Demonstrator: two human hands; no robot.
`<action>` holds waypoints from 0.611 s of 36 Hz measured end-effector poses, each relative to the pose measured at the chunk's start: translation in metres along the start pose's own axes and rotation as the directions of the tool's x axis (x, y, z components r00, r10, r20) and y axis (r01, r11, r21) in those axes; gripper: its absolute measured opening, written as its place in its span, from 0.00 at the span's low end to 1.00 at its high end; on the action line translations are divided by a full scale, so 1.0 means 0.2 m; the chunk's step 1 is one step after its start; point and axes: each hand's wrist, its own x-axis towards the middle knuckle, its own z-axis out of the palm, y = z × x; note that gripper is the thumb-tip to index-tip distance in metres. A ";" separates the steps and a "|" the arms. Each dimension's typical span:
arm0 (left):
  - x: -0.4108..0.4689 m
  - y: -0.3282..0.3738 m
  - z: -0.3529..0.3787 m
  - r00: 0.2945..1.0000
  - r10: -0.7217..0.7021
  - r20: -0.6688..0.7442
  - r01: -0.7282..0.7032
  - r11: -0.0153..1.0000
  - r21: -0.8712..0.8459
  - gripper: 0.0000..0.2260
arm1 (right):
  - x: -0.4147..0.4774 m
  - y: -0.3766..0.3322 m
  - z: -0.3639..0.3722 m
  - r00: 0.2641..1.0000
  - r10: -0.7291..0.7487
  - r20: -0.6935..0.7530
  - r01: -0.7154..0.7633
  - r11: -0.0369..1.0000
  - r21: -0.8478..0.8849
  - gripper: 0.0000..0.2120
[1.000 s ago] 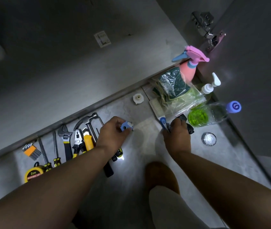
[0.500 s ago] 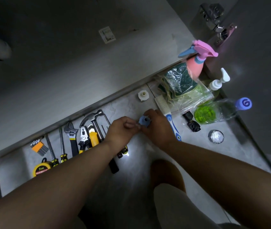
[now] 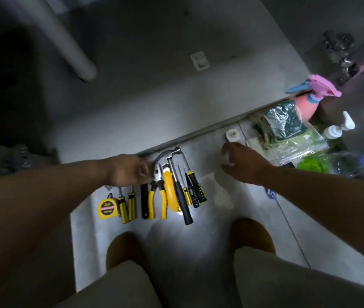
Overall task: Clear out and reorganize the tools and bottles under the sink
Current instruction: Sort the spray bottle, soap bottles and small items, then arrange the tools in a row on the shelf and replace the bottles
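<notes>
Sorting seems to be the step in hand. Left of centre, tools lie in a row on the floor: tape measure, screwdrivers, pliers, hammer. The left hand sits at the row's top end, grip curled; I cannot tell whether it pinches anything. Right of centre, the right hand hovers with its grip spread apart and empty, just below a white fitting, which is probably the next pickup and needs a light pinch. At the right edge stand a spray bottle and a pump bottle. Blur and dim light hide small parts, and the cabinet is dark at upper left.
</notes>
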 end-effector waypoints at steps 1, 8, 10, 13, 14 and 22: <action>-0.05 -0.02 -0.04 1.000 -0.022 -0.015 0.023 0.997 0.075 0.14 | 0.00 -0.04 -0.06 0.986 -0.058 0.157 0.066 0.997 -0.046 0.12; -0.21 -0.20 0.03 0.967 -0.152 -0.203 0.121 0.980 -0.160 0.11 | 0.01 -0.38 -0.32 0.833 -0.048 0.552 0.223 0.941 -0.255 0.18; -0.20 -0.25 0.15 0.940 -0.243 -0.239 0.161 0.935 -0.317 0.10 | 0.02 -0.46 -0.34 0.864 -0.101 0.494 0.255 0.933 -0.255 0.17; -0.15 -0.33 0.39 0.895 -0.357 -0.266 0.209 0.864 -0.459 0.14 | 0.01 -0.56 -0.27 0.898 -0.126 0.421 0.245 0.939 -0.242 0.15; -0.14 -0.35 0.46 0.877 -0.394 -0.274 0.235 0.850 -0.472 0.17 | 0.01 -0.58 -0.23 0.909 -0.106 0.402 0.216 0.947 -0.238 0.15; -0.01 -0.47 0.75 0.815 -0.522 -0.251 0.310 0.759 -0.573 0.34 | -0.02 -0.61 0.31 0.965 0.152 0.213 -0.156 0.988 0.003 0.10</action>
